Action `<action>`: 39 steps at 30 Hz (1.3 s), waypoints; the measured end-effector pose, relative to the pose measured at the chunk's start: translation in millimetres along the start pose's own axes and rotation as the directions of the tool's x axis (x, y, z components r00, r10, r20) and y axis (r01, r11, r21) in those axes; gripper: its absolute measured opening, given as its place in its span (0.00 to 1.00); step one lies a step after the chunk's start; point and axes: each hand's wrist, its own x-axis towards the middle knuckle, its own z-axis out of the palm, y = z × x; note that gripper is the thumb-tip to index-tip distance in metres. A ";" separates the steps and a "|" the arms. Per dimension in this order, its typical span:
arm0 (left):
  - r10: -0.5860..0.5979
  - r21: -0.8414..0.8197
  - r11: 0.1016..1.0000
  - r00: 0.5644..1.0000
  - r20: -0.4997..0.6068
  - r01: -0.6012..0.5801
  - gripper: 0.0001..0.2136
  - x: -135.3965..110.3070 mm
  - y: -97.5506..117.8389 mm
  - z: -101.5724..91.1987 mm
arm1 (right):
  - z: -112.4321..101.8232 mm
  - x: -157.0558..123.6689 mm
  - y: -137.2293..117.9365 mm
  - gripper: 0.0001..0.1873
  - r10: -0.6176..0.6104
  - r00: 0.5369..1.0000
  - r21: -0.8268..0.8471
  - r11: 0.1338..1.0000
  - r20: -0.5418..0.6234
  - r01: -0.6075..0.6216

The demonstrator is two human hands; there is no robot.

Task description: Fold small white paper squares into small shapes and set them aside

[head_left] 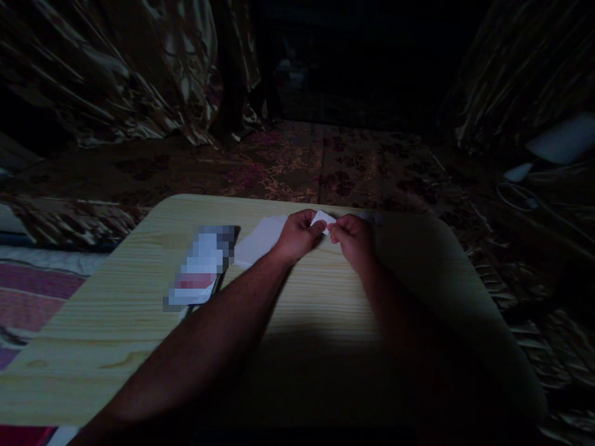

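A small folded piece of white paper [324, 217] is held between both hands near the far edge of the wooden table. My left hand [299, 236] pinches its left side, the thumb lying over the front. From the right, my right hand [352, 236] grips the paper's lower right corner between thumb and fingers. Several sheets of white paper [258, 243] lie on the table beside my left hand, partly covered by it. The fingertips behind the folded paper are hidden.
A phone-like device [199, 266], its screen pixelated, lies on the light wooden table [320, 303] to the left. Small pale bits [374, 218] lie past my right hand. Patterned fabric [297, 164] spreads beyond the table. A white lamp-like object [562, 139] and cable stand at right.
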 end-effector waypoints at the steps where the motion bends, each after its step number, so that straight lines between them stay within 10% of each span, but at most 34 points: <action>1: 0.003 -0.002 1.000 1.000 -0.006 -0.003 0.13 0.1 -0.5 0.3 | 0.1 0.5 0.5 0.11 0.007 1.000 0.007 1.000 -0.004 -0.007; 12: 0.006 -0.151 0.988 0.991 -0.136 -0.027 0.08 5.6 -3.9 -2.4 | 0.9 0.0 0.4 0.12 0.034 0.999 0.174 0.984 -0.008 -0.033; 39: -0.065 -0.183 0.981 0.997 -0.037 0.058 0.12 9.4 -3.6 -6.3 | 7.2 -5.5 4.8 0.08 -0.063 0.997 0.070 0.996 0.046 0.059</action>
